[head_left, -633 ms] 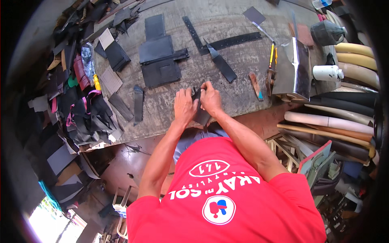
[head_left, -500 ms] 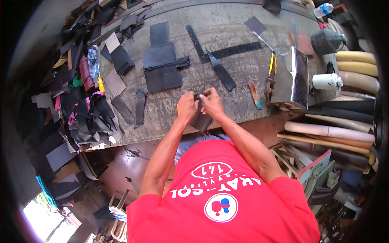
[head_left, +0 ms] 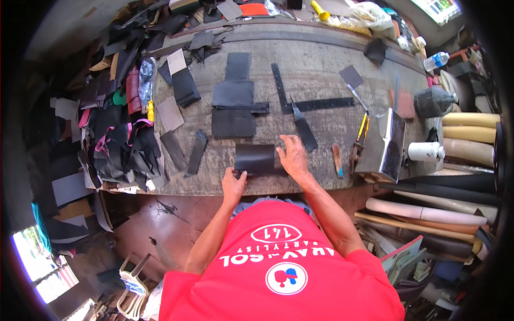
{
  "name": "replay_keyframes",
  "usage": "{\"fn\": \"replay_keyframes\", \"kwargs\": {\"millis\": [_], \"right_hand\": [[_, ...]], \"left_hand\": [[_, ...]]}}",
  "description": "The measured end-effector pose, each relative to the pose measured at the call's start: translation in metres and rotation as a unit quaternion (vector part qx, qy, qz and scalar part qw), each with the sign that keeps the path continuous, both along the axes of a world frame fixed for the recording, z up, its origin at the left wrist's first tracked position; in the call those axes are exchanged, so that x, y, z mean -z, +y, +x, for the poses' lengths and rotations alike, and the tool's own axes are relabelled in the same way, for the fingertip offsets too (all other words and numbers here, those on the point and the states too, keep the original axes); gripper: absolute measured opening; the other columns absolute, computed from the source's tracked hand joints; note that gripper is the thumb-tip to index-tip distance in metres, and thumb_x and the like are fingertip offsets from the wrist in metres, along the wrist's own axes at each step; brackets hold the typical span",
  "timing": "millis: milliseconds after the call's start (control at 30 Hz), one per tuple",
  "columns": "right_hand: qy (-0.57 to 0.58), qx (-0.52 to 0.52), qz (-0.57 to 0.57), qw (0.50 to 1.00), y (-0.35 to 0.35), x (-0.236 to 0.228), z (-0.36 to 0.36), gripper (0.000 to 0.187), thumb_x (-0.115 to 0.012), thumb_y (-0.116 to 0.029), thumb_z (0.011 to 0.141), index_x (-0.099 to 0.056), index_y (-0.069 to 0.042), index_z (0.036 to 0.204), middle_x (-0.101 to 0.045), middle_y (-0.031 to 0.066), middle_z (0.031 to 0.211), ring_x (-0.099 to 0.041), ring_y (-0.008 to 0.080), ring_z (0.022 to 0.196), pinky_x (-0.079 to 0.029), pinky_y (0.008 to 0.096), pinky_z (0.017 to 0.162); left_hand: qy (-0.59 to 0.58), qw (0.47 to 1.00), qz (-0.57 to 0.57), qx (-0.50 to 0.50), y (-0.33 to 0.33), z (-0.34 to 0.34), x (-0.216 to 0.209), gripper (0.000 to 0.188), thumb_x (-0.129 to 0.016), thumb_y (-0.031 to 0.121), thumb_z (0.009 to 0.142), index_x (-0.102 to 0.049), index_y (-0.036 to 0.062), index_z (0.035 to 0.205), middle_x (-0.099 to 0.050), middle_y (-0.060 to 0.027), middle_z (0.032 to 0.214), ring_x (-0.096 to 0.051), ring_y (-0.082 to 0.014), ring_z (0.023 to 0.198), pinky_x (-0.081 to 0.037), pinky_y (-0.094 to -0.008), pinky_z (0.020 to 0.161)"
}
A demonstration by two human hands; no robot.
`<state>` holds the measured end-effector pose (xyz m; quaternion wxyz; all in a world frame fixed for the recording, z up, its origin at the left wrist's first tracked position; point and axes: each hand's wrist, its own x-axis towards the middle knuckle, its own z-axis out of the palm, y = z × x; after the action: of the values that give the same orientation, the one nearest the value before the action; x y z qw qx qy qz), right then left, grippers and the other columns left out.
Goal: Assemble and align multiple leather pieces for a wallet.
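Left hand (head_left: 234,184) and right hand (head_left: 294,159) now stand apart, exposing the black leather-like panel (head_left: 254,158) between them; the left pinches its near-left corner, the right (loosely spread, contact unclear) sits beside it.

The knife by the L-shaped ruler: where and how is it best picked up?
Probably by its dark handle, from the near side. The handle's broad end faces that way, close to the right hand, while the pointed blade faces away, over the L-shaped ruler. Gripping the handle's long sides should keep clear of the blade.
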<state>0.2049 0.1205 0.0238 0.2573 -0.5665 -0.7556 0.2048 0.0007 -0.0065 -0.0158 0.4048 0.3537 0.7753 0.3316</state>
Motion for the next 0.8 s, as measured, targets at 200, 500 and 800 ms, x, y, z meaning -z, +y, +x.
{"fn": "replay_keyframes", "kwargs": {"millis": [200, 500, 800], "right_hand": [[0.054, 0.024, -0.123, 0.991, 0.131, -0.016, -0.079, 0.033, -0.069, -0.02, 0.087, -0.059, -0.004, 0.115, -0.062, 0.0199, 0.109, -0.061, 0.0406, 0.102, -0.05, 0.047, 0.086], [-0.221, 0.293, -0.268, 0.891, 0.289, 0.023, -0.211, 0.091, -0.08, -0.033, 0.077, -0.031, 0.004, 0.144, -0.057, 0.0196, 0.131, -0.06, 0.0355, 0.116, -0.048, 0.0473, 0.098], [0.119, 0.018, -0.102, 0.987, 0.228, -0.099, -0.198, 0.035, -0.071, -0.027, 0.077, -0.065, 0.004, 0.091, -0.068, 0.0162, 0.078, -0.069, 0.0282, 0.083, -0.054, 0.0399, 0.073]], "left_hand": [[0.158, 0.972, -0.069, 0.159, -0.003, -0.023, -0.031, 0.047, -0.075, 0.038, 0.083, -0.055, 0.0019, 0.104, -0.066, -0.017, 0.072, -0.067, -0.0377, 0.073, -0.051, -0.048, 0.066], [0.061, 0.998, 0.0, 0.025, -0.014, -0.075, -0.047, 0.018, -0.071, 0.014, 0.087, -0.062, 0.0006, 0.094, -0.064, -0.0136, 0.075, -0.063, -0.0237, 0.067, -0.05, -0.0366, 0.062], [0.274, 0.912, 0.29, 0.098, 0.125, -0.09, -0.135, 0.058, -0.075, 0.008, 0.079, -0.052, 0.0024, 0.131, -0.051, -0.0218, 0.132, -0.049, -0.0401, 0.123, -0.04, -0.0467, 0.104]]}}
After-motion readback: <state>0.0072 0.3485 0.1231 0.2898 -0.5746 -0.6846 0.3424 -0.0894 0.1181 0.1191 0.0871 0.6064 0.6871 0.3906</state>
